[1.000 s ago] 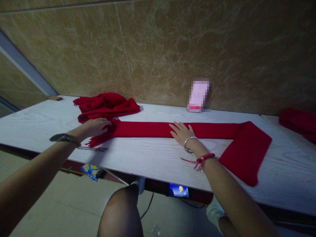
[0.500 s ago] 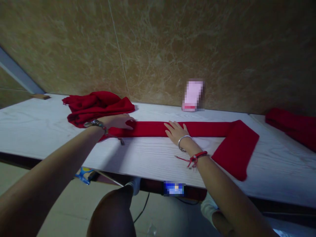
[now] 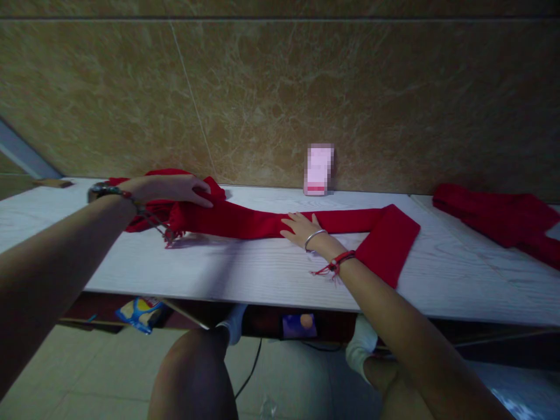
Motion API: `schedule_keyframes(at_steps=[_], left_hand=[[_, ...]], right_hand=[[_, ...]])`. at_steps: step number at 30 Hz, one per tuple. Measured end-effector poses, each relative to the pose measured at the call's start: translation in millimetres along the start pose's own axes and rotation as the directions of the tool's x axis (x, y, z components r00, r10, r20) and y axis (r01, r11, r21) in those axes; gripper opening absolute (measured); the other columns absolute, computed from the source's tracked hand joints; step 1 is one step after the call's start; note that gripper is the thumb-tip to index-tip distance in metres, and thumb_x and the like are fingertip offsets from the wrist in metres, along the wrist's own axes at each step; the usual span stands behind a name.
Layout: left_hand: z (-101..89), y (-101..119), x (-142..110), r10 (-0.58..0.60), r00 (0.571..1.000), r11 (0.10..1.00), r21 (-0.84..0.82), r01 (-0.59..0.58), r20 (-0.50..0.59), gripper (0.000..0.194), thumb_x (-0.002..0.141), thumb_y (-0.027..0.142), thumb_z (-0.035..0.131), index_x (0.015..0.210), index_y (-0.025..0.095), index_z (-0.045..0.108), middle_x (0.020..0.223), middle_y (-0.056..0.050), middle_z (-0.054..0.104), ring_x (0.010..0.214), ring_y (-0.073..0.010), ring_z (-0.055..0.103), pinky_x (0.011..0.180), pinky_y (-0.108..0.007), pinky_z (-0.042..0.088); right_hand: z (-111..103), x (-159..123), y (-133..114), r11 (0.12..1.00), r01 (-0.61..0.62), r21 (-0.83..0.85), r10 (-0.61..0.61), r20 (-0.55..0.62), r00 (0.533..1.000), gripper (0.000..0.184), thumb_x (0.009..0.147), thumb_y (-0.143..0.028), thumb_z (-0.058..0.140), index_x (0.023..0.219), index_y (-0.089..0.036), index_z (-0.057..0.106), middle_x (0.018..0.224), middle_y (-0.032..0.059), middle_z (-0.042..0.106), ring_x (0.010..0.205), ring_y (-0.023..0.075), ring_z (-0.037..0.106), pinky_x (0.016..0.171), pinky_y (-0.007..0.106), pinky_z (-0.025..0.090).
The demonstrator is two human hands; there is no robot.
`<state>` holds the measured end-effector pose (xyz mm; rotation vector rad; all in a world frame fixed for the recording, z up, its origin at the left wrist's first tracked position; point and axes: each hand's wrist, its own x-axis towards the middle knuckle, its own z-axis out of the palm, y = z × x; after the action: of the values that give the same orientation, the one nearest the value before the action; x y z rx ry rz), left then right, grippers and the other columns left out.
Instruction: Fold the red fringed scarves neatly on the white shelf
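Observation:
A long red scarf (image 3: 245, 220) lies stretched across the white wooden table (image 3: 245, 274), its right end folded into a wide flap (image 3: 385, 245). My left hand (image 3: 168, 189) grips the scarf's fringed left end and holds it raised above the table. My right hand (image 3: 300, 228) lies flat with spread fingers on the middle of the scarf, pinning it down. Silver and red bracelets sit on my right wrist; a watch is on my left.
A crumpled red cloth (image 3: 144, 201) lies behind my left hand. Another red cloth (image 3: 499, 219) lies at the far right. A pink box (image 3: 318, 170) leans on the marble wall. My knees and some floor items show under the table's front edge.
My left hand has lifted the scarf's fringed left end off the table and carried it rightward. My right hand has stayed flat on the scarf's middle.

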<state>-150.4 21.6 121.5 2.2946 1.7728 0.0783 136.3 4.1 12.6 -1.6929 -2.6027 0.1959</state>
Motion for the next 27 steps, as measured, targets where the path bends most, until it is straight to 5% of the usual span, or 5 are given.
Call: schedule_keyframes(at_steps=[2, 6, 13, 19, 27], left_hand=[[-11.5, 28, 4, 0.024, 0.998, 1.0, -0.012, -0.024, 0.065, 0.03, 0.075, 0.033, 0.058, 0.091, 0.009, 0.065, 0.08, 0.001, 0.067, 0.072, -0.0125, 0.054, 0.067, -0.019, 0.04], [-15.0, 98, 20, 0.179, 0.982, 0.971, -0.148, -0.185, -0.052, 0.046, 0.076, 0.033, 0.057, 0.118, 0.015, 0.056, 0.098, 0.0, 0.064, 0.087, -0.0152, 0.057, 0.074, -0.022, 0.041], [57.7, 204, 57, 0.477, 0.879, 0.848, -0.247, -0.468, -0.029, 0.04, 0.07, 0.022, 0.057, 0.108, 0.015, 0.065, 0.106, -0.005, 0.067, 0.094, -0.0182, 0.059, 0.081, -0.024, 0.043], [107.5, 211, 76, 0.585, 0.805, 0.794, -0.27, -0.544, 0.098, 0.052, 0.069, 0.008, 0.042, 0.117, 0.015, 0.06, 0.12, -0.006, 0.062, 0.101, -0.0182, 0.058, 0.087, -0.027, 0.044], [128.0, 214, 100, 0.69, 0.711, 0.711, -0.052, -0.701, -0.139, 0.024, 0.076, 0.011, 0.051, 0.091, 0.017, 0.068, 0.113, -0.01, 0.058, 0.103, -0.02, 0.054, 0.094, -0.032, 0.04]], right_hand=[[-17, -14, 17, 1.0, -0.017, -0.004, 0.017, -0.029, 0.999, 0.046, 0.091, -0.037, 0.041, 0.133, -0.022, 0.046, 0.148, 0.0072, 0.034, 0.136, 0.025, 0.029, 0.108, 0.055, 0.023], [-42, -53, 73, 0.999, -0.044, -0.023, 0.041, -0.101, 0.994, 0.042, 0.087, -0.024, 0.044, 0.128, -0.016, 0.053, 0.131, 0.0089, 0.055, 0.123, 0.0203, 0.048, 0.105, 0.038, 0.034], [-22, -96, 136, 0.989, -0.134, -0.066, 0.126, -0.109, 0.986, 0.048, 0.082, -0.004, 0.036, 0.121, -0.018, 0.06, 0.131, 0.0058, 0.056, 0.123, 0.0178, 0.048, 0.105, 0.037, 0.035], [10, -106, 135, 0.985, -0.169, -0.038, 0.159, -0.191, 0.969, 0.048, 0.08, 0.0, 0.035, 0.112, -0.021, 0.064, 0.122, 0.0078, 0.06, 0.123, 0.0207, 0.044, 0.1, 0.042, 0.039], [15, -120, 144, 0.99, 0.024, 0.142, 0.03, -0.364, 0.931, 0.032, 0.083, -0.005, 0.034, 0.086, -0.019, 0.063, 0.098, 0.0085, 0.062, 0.1, 0.0196, 0.053, 0.093, 0.036, 0.041]])
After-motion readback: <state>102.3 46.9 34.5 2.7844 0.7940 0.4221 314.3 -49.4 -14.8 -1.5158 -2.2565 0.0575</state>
